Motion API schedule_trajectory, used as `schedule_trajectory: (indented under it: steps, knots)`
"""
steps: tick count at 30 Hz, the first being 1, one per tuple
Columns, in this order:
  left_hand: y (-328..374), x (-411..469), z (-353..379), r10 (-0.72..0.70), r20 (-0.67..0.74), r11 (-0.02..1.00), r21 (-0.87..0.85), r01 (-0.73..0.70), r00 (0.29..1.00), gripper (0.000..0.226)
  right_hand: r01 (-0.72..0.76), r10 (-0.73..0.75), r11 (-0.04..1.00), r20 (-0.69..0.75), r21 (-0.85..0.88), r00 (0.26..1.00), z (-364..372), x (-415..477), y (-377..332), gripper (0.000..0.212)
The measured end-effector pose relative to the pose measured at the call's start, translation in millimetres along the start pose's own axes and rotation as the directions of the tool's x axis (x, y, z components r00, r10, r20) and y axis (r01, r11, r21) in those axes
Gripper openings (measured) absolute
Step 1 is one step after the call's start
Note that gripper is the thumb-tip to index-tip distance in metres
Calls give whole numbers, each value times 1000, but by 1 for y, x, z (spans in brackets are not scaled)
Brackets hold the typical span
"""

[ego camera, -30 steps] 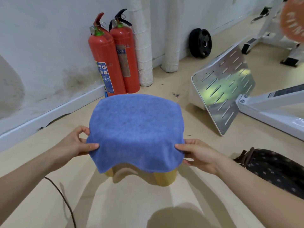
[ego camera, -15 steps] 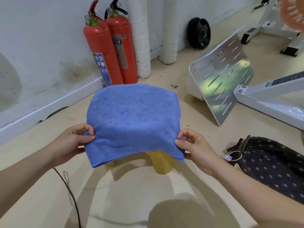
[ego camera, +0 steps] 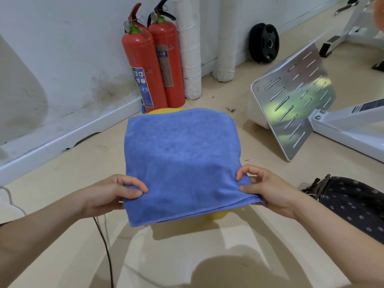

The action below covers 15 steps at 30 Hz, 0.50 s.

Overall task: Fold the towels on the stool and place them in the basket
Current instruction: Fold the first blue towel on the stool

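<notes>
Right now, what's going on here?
A person is folding a blue towel draped over a yellow stool. The left hand pinches the towel's near-left corner and the right hand pinches its near-right corner. The near edge shows two layers, so it looks folded once. A dark dotted fabric container sits on the floor to the right, and the towel is not in it yet.

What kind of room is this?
Probably a gym: a black round weight plate leans against the wall, and a white exercise machine with a slotted silver metal footplate stands on the floor.
</notes>
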<state>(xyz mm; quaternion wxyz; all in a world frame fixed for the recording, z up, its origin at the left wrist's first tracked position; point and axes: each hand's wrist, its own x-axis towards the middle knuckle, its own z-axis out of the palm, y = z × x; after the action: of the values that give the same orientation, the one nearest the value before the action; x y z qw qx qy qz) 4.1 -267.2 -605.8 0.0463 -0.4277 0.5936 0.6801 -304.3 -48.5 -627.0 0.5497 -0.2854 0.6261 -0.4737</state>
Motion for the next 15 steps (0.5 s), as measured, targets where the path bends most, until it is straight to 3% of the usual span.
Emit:
schedule_trajectory:
  steps: [5,9,13,15]
  knots:
    - [1,-5,-1,31,26,980,-197,-25,999,62,-48,47,994,-9,-102,999,-11,-7,-3,21]
    - [18,-12,8,71,-32,971,-225,-77,997,48,-67,68,992,11,-103,998,-13,-15,-8,20]
    - [45,-22,17,151,-26,956,-252,-152,988,60,33,-49,973,-66,-227,997,-9,-23,-38,23]
    - [64,-29,25,189,-8,953,-238,-185,982,56,130,-161,970,-143,-204,976,-2,-24,-61,23]
